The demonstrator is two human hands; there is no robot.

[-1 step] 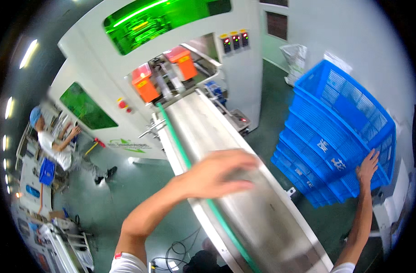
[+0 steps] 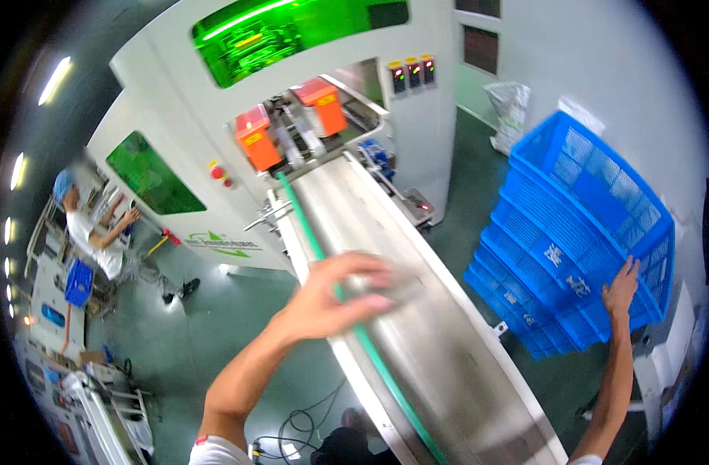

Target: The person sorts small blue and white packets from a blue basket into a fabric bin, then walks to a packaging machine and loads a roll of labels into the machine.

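My left hand (image 2: 343,296) hovers over a conveyor (image 2: 447,360), above the green strip (image 2: 385,376) along its left side. Its fingers and thumb curve apart with a gap between them. A faint greyish smear lies just beyond the fingertips, too blurred to name. On the right, my right hand (image 2: 621,288) rests against the near rim of the top crate in a stack of blue plastic crates (image 2: 548,240), fingers stretched out. Mesh walls show inside that upper crate.
A white machine (image 2: 176,85) with green windows stands at the conveyor's far end, with orange covers (image 2: 322,106) over its opening. A co-worker (image 2: 99,236) in a blue cap is at the far left. Black cables (image 2: 296,430) lie on the floor. White sacks (image 2: 509,116) lean behind the crates.
My left hand has moved left across the conveyor, nearer the green strip. My right hand stays at the crate rim. The whole view has shifted slightly.
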